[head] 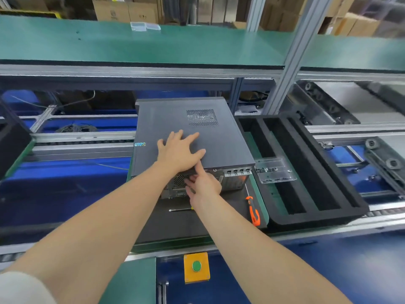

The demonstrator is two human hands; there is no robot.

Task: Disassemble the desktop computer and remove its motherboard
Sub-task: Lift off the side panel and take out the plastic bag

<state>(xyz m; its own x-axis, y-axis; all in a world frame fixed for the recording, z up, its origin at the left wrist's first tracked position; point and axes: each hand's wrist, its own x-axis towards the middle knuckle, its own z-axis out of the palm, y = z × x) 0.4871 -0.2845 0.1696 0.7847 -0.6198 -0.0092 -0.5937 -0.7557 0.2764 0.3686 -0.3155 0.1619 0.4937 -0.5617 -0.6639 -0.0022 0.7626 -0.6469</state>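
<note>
Item under inspection: a dark grey metal desktop computer case (171, 119), lying on its side at the centre of the view. It sits on a black mat (175, 224) carried by a green-edged pallet on the conveyor line.

Condition of the case: the side cover faces upward and is seated on the chassis. A rectangular perforated vent (202, 117) is in the cover toward 1 o'clock. A small multicoloured sticker (140, 144) is on the edge at 9 o'clock. The rear face is turned toward the person at 6 o'clock, showing a perforated fan grille (180, 179) and a row of silver expansion-slot tabs (238, 172) at 4 o'clock.

Hands: the left hand (178, 150) lies flat on the cover, fingers straight and spread, holding nothing. The right hand (205, 184) is at the rear face. Its index finger reaches up to the cover's rear edge and the other fingers lie against the rear panel. Whether they pinch anything cannot be told.

Surroundings:
- An orange-and-black-handled screwdriver (253, 212) lies on the mat at 4 o'clock of the case.
- A slim dark-shafted tool (178, 209) lies at 6 o'clock, partly hidden by the right wrist.
- A black foam tray with long slots (324, 172) lies at 3 o'clock, just beside the case, with a clear plastic box (274, 173) on it.
- A yellow box with a green button (196, 267) is at 6 o'clock, on the near rail.
- A green shelf (153, 44) runs across at 12 o'clock.
</note>
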